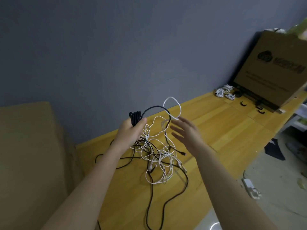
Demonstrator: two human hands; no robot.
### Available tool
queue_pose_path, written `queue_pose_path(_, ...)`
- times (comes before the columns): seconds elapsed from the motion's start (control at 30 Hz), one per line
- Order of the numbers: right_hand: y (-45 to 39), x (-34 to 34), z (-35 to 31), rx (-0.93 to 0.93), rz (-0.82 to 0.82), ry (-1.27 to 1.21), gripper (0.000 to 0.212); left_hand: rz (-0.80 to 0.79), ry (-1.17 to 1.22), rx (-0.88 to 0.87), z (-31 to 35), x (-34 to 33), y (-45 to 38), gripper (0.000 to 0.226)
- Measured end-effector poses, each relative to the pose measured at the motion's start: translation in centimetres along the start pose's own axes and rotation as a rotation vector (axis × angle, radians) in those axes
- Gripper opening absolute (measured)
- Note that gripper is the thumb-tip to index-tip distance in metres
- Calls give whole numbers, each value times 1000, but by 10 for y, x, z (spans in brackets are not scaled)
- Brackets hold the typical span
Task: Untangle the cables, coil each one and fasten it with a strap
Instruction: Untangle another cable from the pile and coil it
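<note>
Above the tangle [157,156] on the table [216,130], the left hand [131,130] grips a part-wound black coil [134,117] — the right hand [187,131] hangs released, with white cables left and a few white bundles [224,92] far beyond the tangle.

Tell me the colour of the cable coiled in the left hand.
Black coiled cable, gripped by the left hand; seen in the head view.

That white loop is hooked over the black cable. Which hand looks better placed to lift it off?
Probably the right hand. It is open, holds nothing, and its fingertips are right beside the white loop. The left hand is busy gripping the black coil.
</note>
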State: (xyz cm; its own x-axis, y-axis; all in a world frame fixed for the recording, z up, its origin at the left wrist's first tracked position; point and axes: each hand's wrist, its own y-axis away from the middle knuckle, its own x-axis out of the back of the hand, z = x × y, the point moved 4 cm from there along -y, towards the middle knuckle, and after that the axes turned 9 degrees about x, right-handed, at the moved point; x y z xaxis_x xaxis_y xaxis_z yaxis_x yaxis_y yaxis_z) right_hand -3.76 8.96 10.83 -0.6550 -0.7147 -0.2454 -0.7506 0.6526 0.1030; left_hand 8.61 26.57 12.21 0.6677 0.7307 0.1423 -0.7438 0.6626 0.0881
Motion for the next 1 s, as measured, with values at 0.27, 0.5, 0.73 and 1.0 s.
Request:
queue_pose_path(0.27, 25, -2, -10, 452, 394, 429, 32, -60, -19, 13, -2, -9, 2, 54)
queue_pose_path(0.5, 19, -25, -14, 478, -113, 840, 27, -55, -7, -10, -1, -7, 2, 49)
queue_pose_path(0.73, 17, -30, -2, 257, -153, 521, 29, 1, -32, 16, -5, -4, 0, 40)
queue_pose_path(1.0, 23, -47, 12, 172, -184, 102, 13, -30, -174, 115, -11, -12, -2, 27)
